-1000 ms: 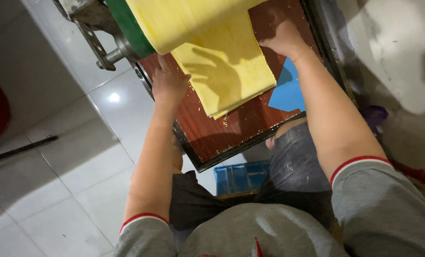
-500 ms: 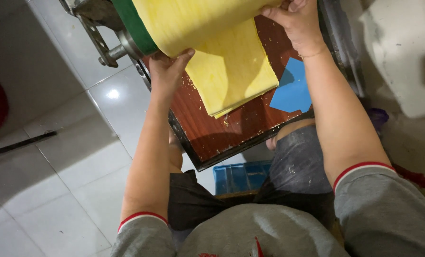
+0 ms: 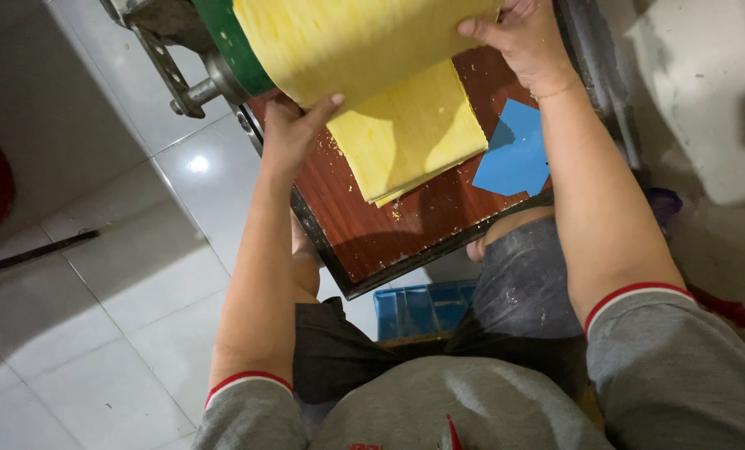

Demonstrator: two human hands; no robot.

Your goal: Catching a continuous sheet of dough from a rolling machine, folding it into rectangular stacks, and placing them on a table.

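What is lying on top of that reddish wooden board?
On the wooden board lie a stack of yellow sheets, a blue scraper and crumbs. The stack hides the board beneath it.

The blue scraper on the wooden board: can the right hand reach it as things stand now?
Probably yes. The blue scraper lies uncovered on the board, just below the right hand, which grips the yellow sheet's edge and would have to release it first.

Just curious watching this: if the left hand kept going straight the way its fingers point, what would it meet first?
Probably the hanging yellow dough sheet; the left hand already touches its edge, though depth is unclear.
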